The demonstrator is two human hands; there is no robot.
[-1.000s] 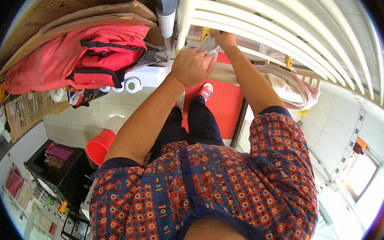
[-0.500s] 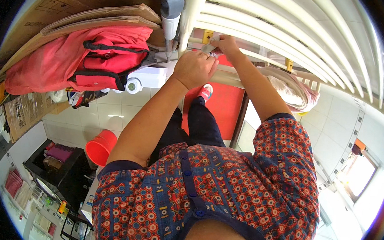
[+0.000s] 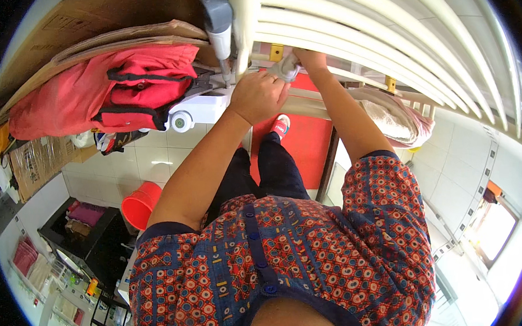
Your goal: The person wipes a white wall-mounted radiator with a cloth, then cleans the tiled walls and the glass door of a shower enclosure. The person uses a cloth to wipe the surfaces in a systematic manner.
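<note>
A small pale cloth (image 3: 288, 69), crumpled, lies between two bare hands just below white slatted rails (image 3: 352, 40); its long axis slants from upper right to lower left. The left hand (image 3: 259, 96) is curled around the lower end; the right hand (image 3: 311, 59) meets the upper end (its fingertips are hidden, so I cannot tell its grip). Beneath are a red mat (image 3: 304, 148) and pale floor tiles (image 3: 153, 162). A red bucket (image 3: 140, 204) is partly covered by the left arm.
</note>
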